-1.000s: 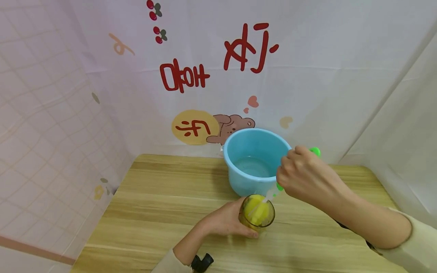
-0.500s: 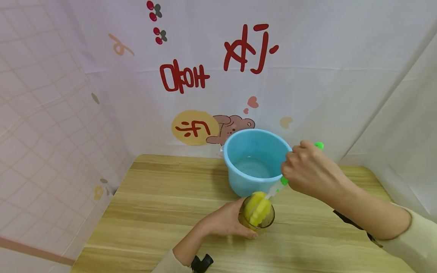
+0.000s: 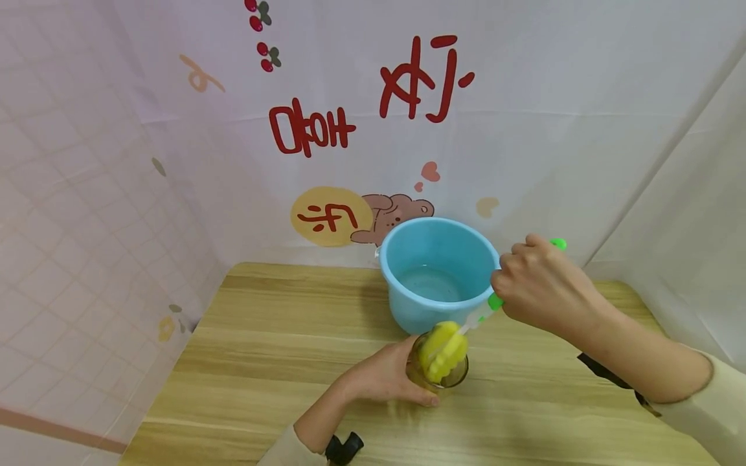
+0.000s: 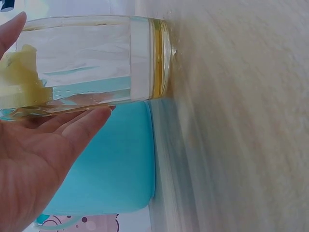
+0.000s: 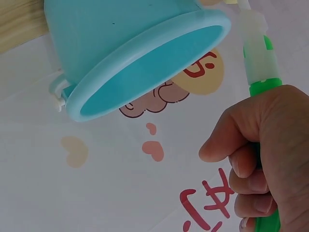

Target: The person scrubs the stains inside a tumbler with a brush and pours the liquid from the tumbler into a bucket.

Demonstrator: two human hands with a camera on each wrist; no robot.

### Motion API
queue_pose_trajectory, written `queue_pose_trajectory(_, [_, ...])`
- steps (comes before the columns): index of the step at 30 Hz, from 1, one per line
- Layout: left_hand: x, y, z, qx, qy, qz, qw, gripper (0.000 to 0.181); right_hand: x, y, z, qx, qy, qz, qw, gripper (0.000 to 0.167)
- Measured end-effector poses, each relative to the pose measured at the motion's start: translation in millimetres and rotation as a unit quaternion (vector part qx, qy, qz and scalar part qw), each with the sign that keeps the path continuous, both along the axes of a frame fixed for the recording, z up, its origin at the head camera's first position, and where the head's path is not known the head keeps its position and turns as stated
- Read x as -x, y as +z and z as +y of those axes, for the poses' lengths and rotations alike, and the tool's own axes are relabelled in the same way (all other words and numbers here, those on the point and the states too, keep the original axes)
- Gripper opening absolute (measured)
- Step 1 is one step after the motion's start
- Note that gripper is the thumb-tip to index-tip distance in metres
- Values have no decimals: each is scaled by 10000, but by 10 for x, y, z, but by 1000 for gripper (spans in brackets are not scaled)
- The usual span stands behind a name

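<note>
My left hand [image 3: 384, 375] grips a clear amber-tinted drinking glass [image 4: 91, 58] round its side. The glass stands with its base on the wooden table, seen sideways in the left wrist view. A sponge cup brush with a yellow head [image 3: 445, 353] reaches into the glass; in the head view, the upper part of that head sticks out over the rim. Its green and white handle [image 5: 263, 67] slants up to the right. Curled round that handle is my right hand [image 3: 536, 278], above the table and right of the glass.
Just behind the glass stands a light blue bucket [image 3: 416, 317] with a little clear liquid at its bottom. The wooden table [image 3: 262, 336] ends at a white printed cloth [image 3: 559, 162] hanging behind it, with more cloth at both sides.
My right hand has moved up and to the right, drawing the brush partly out, so more of the yellow sponge shows above the glass. The left hand and glass stay nearly still.
</note>
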State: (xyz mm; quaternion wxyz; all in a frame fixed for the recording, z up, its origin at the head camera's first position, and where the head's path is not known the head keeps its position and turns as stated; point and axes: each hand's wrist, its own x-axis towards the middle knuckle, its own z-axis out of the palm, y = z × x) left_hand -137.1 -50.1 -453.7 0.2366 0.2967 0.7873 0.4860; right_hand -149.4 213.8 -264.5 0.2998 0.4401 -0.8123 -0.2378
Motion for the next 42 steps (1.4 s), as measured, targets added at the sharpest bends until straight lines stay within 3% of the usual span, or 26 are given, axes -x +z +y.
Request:
queue_pose_trajectory(7, [8, 2, 3, -107, -46, 5, 9999, 91, -21, -12, 32, 129, 141, -5, 9998, 34])
queue_pose_trajectory(15, [5, -4, 6, -193, -78, -27, 9998, 92, -106, -11, 84, 121, 49, -68, 9999, 40])
queue_pose_trajectory(19, [7, -3, 7, -209, -79, -50, 9997, 91, -139, -22, 116, 252, 164, -47, 9995, 33])
queue_pose_trajectory(28, [4, 16, 2, -59, -66, 2, 10000, 89, -255, 5, 153, 320, 325, -59, 9989, 36])
queue_pose_trajectory(42, [14, 8, 9, -216, -98, -17, 9997, 90, -384, 123, -19, 154, 423, 301, 9985, 39])
